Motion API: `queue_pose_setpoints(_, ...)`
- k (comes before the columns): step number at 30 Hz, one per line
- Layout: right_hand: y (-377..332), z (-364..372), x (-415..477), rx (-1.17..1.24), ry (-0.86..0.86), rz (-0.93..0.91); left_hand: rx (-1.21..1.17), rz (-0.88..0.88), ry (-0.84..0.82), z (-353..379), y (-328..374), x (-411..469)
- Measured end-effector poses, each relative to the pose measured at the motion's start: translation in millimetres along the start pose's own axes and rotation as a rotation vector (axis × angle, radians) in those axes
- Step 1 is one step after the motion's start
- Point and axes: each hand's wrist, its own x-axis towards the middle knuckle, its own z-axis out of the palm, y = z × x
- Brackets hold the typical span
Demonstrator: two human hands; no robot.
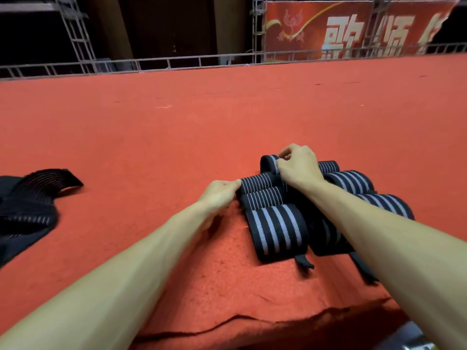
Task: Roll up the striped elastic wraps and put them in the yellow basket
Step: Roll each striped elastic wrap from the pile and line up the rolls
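Observation:
Several black elastic wraps with grey stripes [276,231] lie side by side on the red carpeted surface [177,135], right of centre. My left hand [219,194] pinches the left end of one wrap [257,183] in the far row. My right hand [298,164] grips a partly rolled wrap [269,162] at the far end of the pile, fingers curled over its top. My right forearm hides part of the wraps behind it. No yellow basket is in view.
A loose heap of black striped wraps [27,205] lies at the left edge. The carpet's frayed front edge [227,322] runs along the bottom. A metal truss rail [151,64] and a red banner [353,29] stand beyond the far edge.

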Motion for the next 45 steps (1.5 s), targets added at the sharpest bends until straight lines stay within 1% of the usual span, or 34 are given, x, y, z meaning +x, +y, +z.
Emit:
queue_pose_setpoints(2, -9.4, 2.6, -8.6, -0.02, -0.027, -0.025, 0.086, 0.051, 0.004, -13.9, -3.1, -3.1)
queue_pose_setpoints(5, -29.9, 10.6, -22.2, -0.051, -0.069, -0.083, 0.232, 0.094, 0.071, -48.3, -4.5, -19.2)
queue_pose_setpoints(8, -63.9, 26.8, -40.2, -0.056, -0.138, -0.158, 0.246, 0.124, 0.13, -100.5, -12.1, -48.9)
queue_pose_setpoints(11, -106.3, 49.6, -62.3, -0.058, -0.218, -0.238, 0.36, 0.162, 0.182, -156.1, -27.8, -84.1)
queue_pose_setpoints(14, -153.4, 78.4, -88.6, -0.041, -0.319, -0.323, 0.444, 0.193, 0.317, -212.7, -53.9, -117.6)
queue_pose_setpoints(19, -227.0, 138.5, -135.1, -0.023, -0.509, -0.461, 0.453, 0.244, 0.654, -294.8, -107.5, -159.6)
queue_pose_setpoints(21, -248.3, 162.4, -150.2, -0.017, -0.566, -0.484, 0.434, 0.212, 0.761, -318.0, -131.6, -164.9)
queue_pose_setpoints(23, -265.3, 187.7, -161.9, -0.013, -0.606, -0.465, 0.363, 0.132, 0.795, -336.4, -155.3, -166.3)
queue_pose_setpoints(26, -278.7, 222.0, -167.0, -0.029, -0.617, -0.392, 0.274, 0.009, 0.732, -347.9, -174.1, -160.0)
queue_pose_setpoints(28, -281.7, 244.7, -166.4, -0.055, -0.58, -0.281, 0.341, -0.036, 0.651, -346.7, -177.8, -153.8)
queue_pose_setpoints(30, -286.2, 264.0, -167.7, -0.068, -0.516, -0.18, 0.414, -0.079, 0.624, -345.4, -181.2, -150.9)
queue_pose_setpoints(31, -288.3, 270.8, -168.6, -0.082, -0.492, -0.156, 0.4, -0.072, 0.63, -345.7, -182.9, -149.4)
queue_pose_setpoints(33, -293.2, 278.5, -169.3, -0.106, -0.479, -0.145, 0.308, 0.007, 0.663, -347.1, -184.7, -150.5)
queue_pose_setpoints(35, -297.0, 280.3, -167.5, -0.003, -0.494, -0.113, 0.198, 0.086, 0.681, -347.9, -183.5, -153.8)
queue_pose_setpoints(36, -297.7, 279.8, -166.9, 0.12, -0.504, -0.088, 0.179, 0.103, 0.668, -347.6, -182.2, -155.8)
queue_pose_setpoints(38, -296.9, 271.3, -168.4, 0.412, -0.526, -0.029, 0.203, 0.109, 0.585, -345.0, -180.0, -160.1)
queue_pose_setpoints(40, -292.8, 257.0, -168.3, 0.619, -0.559, 0.027, 0.251, 0.125, 0.492, -341.7, -178.2, -164.1)
queue_pose_setpoints(42, -284.4, 238.5, -165.6, 0.675, -0.562, 0.031, 0.184, 0.157, 0.403, -337.9, -173.8, -169.6)
queue_pose_setpoints(45, -266.6, 209.9, -155.7, 0.614, -0.559, 0.007, 0.01, 0.162, 0.298, -327.4, -160.0, -180.1)
